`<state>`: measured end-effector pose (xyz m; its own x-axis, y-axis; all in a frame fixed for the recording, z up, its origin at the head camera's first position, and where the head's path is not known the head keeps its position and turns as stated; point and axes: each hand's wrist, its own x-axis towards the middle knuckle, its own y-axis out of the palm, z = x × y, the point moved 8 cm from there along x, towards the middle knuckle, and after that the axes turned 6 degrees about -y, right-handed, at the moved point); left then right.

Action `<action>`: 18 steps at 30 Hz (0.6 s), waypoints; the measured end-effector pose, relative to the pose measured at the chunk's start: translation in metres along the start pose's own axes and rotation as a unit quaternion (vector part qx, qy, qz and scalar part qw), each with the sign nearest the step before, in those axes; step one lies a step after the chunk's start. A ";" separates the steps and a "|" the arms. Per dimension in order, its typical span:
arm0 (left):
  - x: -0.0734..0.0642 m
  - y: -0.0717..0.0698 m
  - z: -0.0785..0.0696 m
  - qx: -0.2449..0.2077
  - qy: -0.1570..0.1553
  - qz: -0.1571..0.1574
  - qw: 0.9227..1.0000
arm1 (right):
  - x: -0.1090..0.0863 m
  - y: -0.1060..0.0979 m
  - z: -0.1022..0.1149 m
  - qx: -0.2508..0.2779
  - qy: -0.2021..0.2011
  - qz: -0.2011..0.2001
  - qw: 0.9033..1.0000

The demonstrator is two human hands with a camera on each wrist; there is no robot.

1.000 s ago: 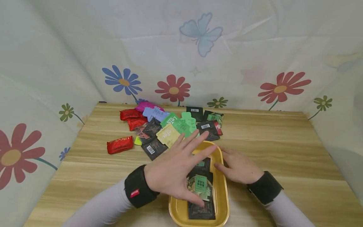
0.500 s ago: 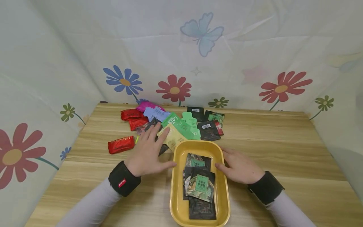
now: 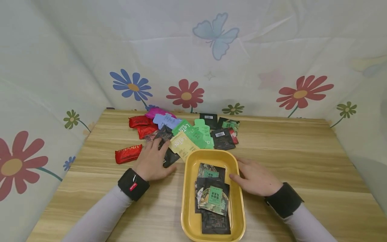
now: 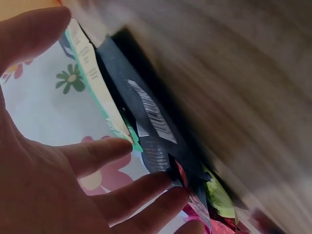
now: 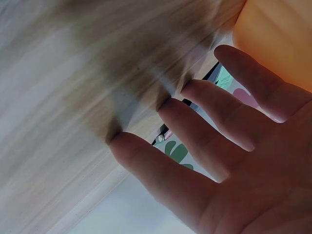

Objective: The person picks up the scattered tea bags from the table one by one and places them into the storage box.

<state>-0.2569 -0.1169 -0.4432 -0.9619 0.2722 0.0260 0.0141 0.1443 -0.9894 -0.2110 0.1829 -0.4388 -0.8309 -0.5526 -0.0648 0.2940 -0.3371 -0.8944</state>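
While the person's left hand [image 3: 152, 164] hovers over a square black sachet with a white barcode [image 3: 171, 157], its fingers are spread wide; whether they touch the sachet cannot be told. That sachet lies on the wood-grained worktop [image 3: 302, 161], left of a golden-yellow, rounded rectangular tray [image 3: 189, 191] and beside a flat pale-yellow packet [image 3: 182, 145]. Near left lies a shiny red wrapped packet [image 3: 128, 154]. Several black sachets with green labels [image 3: 213, 200] overlap inside the tray. The right hand [image 3: 258, 177], fingers extended and apart, lies at the tray's right side, thumb over the rim.
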 end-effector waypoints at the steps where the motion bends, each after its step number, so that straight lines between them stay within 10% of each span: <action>1: 0.000 0.001 0.000 0.003 0.001 0.002 1.000 | 0.000 0.000 0.000 0.000 -0.001 0.000 1.000; 18: 0.003 0.002 0.001 0.005 0.004 0.002 1.000 | 0.001 0.000 -0.001 0.000 -0.001 -0.001 1.000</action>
<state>-0.2604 -0.1170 -0.4457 -0.9598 0.2799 0.0230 0.0155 0.1346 -0.9908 -0.2123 0.1831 -0.4390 -0.8307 -0.5534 -0.0614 0.2914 -0.3381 -0.8949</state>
